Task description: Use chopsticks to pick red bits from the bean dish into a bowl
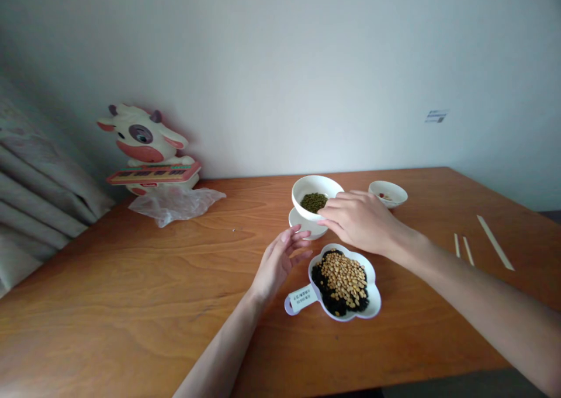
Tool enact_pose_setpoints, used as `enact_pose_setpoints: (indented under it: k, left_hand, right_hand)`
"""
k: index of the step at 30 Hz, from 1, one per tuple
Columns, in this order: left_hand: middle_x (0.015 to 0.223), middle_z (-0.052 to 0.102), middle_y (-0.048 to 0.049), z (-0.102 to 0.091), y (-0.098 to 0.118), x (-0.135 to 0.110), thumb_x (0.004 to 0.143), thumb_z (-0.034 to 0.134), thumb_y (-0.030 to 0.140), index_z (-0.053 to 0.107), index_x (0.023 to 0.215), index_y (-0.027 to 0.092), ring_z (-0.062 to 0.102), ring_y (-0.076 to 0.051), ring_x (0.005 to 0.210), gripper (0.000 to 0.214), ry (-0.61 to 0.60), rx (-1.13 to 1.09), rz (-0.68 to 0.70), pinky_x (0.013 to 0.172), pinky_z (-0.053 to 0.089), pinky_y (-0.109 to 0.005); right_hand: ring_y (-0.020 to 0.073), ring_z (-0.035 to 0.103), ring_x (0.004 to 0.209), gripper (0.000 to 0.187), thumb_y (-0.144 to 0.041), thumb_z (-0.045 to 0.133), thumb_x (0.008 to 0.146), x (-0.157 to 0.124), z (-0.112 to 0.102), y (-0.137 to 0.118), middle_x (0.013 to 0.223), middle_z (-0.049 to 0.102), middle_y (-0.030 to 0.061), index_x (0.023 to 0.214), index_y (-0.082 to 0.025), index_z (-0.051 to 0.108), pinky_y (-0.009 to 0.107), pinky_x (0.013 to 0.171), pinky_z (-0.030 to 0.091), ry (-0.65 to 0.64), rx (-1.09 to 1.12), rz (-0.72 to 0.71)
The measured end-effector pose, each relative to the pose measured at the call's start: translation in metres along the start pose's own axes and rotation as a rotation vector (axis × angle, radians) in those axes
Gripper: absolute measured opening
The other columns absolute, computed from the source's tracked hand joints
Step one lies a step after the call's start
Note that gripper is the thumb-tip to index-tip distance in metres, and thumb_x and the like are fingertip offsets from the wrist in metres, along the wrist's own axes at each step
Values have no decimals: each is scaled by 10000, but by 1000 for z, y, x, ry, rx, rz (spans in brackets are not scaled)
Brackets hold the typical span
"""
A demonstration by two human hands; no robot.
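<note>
A white bowl (316, 183) with green beans (314, 202) in it is tilted slightly over a second white dish (309, 227). My right hand (357, 220) has its fingers closed on the right rim of this upper bowl. Beside the lower dish, my left hand (280, 258) is open, fingers apart and stretched toward it; whether a fingertip touches the dish is unclear. Closer to me lies a flower-shaped white dish (373, 298) with a labelled handle (302, 299). It holds yellow beans (344, 275) on top of black ones (328, 298).
A small white bowl (389, 191) with a few red and pale bits stands back right. Two short sticks (463, 249) and a longer pale strip (495, 243) lie on the right. A cow-shaped toy keyboard (151, 152) and a clear plastic bag (175, 204) are at the back left.
</note>
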State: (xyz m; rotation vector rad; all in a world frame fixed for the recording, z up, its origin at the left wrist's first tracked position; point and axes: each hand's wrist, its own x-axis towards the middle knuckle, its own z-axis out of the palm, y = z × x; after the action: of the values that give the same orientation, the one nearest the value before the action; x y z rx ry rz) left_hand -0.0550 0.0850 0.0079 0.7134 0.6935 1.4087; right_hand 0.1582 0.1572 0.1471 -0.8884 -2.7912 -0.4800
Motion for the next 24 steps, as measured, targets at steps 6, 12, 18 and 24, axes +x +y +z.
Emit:
enact_pose_setpoints:
  k: [6,12,18,24]
  left_hand:
    - [1397,801,-163,10,7,-3,897,908,665,819,1280,158,781,-286,1182,642,-2,-92,32,960,683,-356]
    - [1306,846,-175,4,3,0,895,933,530,837,1227,111,819,-282,1092,543,47,-67,19,923,712,-346]
    - [1313,847,-202,-2,-1,3,906,921,517,842,1209,88,839,-323,1126,531,79,-20,21,950,724,-378]
    - [1298,849,-204,-13,-2,5,969,862,501,828,1233,89,808,-380,1256,491,73,93,93,1058,697,-460]
  right_hand:
    - [228,707,900,173,-219,694,1118,-23,15,-39,892,806,2,962,-220,769,398,825,442,229,21,-248]
    - [241,729,935,146,-187,709,1107,-30,33,-38,896,810,1,980,-223,772,423,936,494,239,46,-212]
    - [294,760,1141,314,-338,806,1048,-54,56,-15,1263,796,97,1342,-263,724,483,994,604,533,430,-94]
    - [257,734,980,311,-236,717,1053,-82,99,-12,1167,728,85,1359,-284,684,451,856,658,756,663,228]
